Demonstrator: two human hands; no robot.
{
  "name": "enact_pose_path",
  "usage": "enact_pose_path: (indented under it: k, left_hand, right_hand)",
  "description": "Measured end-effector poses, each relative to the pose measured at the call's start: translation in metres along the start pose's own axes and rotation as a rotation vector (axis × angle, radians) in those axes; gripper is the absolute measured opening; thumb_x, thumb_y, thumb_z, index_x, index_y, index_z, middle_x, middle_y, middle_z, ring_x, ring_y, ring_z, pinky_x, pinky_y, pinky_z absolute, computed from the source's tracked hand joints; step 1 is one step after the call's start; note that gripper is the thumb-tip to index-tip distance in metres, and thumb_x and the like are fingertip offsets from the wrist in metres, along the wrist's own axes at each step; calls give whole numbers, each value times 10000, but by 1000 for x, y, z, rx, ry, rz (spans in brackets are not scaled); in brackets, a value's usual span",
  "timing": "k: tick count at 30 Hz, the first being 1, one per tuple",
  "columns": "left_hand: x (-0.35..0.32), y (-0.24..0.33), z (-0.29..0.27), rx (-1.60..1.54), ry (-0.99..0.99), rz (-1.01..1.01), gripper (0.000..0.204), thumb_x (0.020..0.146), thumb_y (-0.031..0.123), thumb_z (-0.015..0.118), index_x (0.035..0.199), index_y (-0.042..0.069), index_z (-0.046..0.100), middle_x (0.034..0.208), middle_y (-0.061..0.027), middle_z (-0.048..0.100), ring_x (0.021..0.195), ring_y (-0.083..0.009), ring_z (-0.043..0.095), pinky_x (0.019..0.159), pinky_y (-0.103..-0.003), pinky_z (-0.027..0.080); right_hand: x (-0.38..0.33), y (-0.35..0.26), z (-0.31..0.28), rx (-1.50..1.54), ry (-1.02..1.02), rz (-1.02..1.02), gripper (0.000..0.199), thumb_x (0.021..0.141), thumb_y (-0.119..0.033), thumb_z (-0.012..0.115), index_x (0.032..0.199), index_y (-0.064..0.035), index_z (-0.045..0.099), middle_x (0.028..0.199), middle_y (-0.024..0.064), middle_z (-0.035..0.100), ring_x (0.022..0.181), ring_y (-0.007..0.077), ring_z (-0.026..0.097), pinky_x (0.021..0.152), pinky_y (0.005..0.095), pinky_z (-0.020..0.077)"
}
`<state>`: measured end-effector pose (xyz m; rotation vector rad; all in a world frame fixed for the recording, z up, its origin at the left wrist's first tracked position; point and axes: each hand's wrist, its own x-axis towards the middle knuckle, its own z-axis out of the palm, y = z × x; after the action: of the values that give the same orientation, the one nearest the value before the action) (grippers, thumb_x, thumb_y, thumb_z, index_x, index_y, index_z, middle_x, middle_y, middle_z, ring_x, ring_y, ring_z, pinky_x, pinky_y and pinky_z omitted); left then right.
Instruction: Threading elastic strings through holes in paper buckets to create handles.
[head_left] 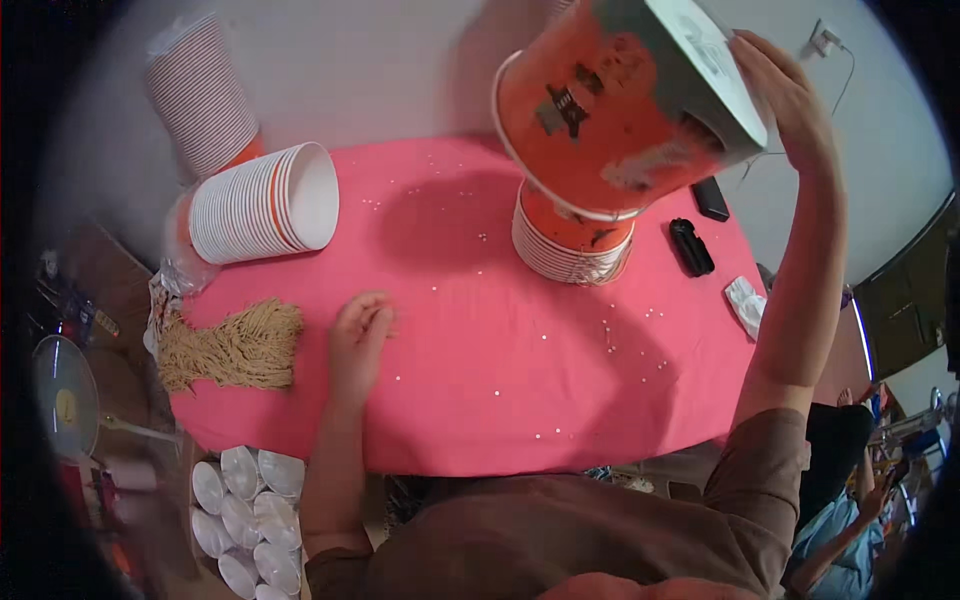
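My right hand (790,100) grips the tilted orange cup (620,110) directly above its stack (572,245) (left hand (358,335) loosely curled, empty).

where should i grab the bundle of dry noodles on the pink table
Grip the noodle bundle across its narrower middle, coming from above. It lies flat on the pink table, with loose strand ends fanned at its right end, which would likely slip or snap. The left hand rests just beside it.

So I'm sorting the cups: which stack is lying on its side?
The stack at the table's left, white mouths facing right; the other two stand upright.
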<state>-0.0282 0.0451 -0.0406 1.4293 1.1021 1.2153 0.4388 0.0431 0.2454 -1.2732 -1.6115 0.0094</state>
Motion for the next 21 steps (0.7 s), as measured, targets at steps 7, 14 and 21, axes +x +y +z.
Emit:
enact_pose_path:
  k: [7, 14, 21]
  left_hand:
    - [-2, -4, 2, 1, -13, -50, 168, 944, 64, 556, 1091, -6, 598, 953, -49, 640, 866, -115, 626, 716, -264, 539]
    - [0, -10, 2, 34, -17, -29, 144, 938, 63, 568, 1065, 16, 615, 933, -12, 626, 842, -91, 603, 698, -250, 526]
    - [0, -10, 4, 54, -44, -29, 145, 937, 63, 570, 1067, 20, 616, 941, -10, 625, 851, -85, 602, 704, -250, 528]
  right_hand:
    - [15, 1, 76, -211, -377, 353, 254, 949, -222, 432, 884, -22, 575, 550, 54, 522, 357, 157, 519, 335, 285, 425]
    - [15, 36, 92, -310, -542, 551, 237, 930, -152, 371, 838, 5, 523, 562, 126, 537, 380, 228, 552, 350, 359, 500]
    - [-3, 58, 101, -315, -573, 526, 255, 939, -158, 352, 866, 24, 514, 568, 137, 539, 401, 240, 572, 350, 373, 509]
